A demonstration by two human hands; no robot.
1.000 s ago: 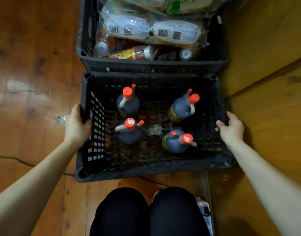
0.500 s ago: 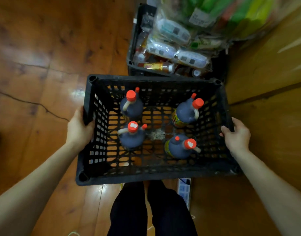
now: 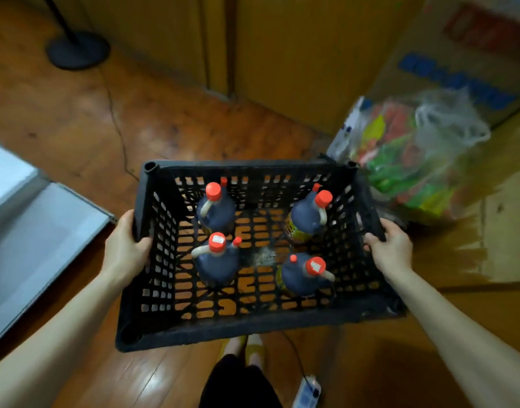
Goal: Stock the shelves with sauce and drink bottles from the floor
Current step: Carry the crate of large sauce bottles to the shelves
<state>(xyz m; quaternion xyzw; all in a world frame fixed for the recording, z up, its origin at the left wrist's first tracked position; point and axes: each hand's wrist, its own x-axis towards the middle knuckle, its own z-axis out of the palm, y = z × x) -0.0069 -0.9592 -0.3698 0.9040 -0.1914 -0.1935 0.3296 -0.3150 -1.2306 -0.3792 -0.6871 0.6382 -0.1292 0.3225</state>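
Since the earlier frame the black perforated plastic crate has been carried away from the second stocked crate, which is gone from view; a clear plastic bag of colourful packets now lies beyond its far right corner. Left hand clenched over the crate's left rim; right hand clenched over the right rim. Crate is held above the brown wooden floor. Inside stand four dark sauce bottles with orange-red caps, two by two, upright. Black round stand base far left.
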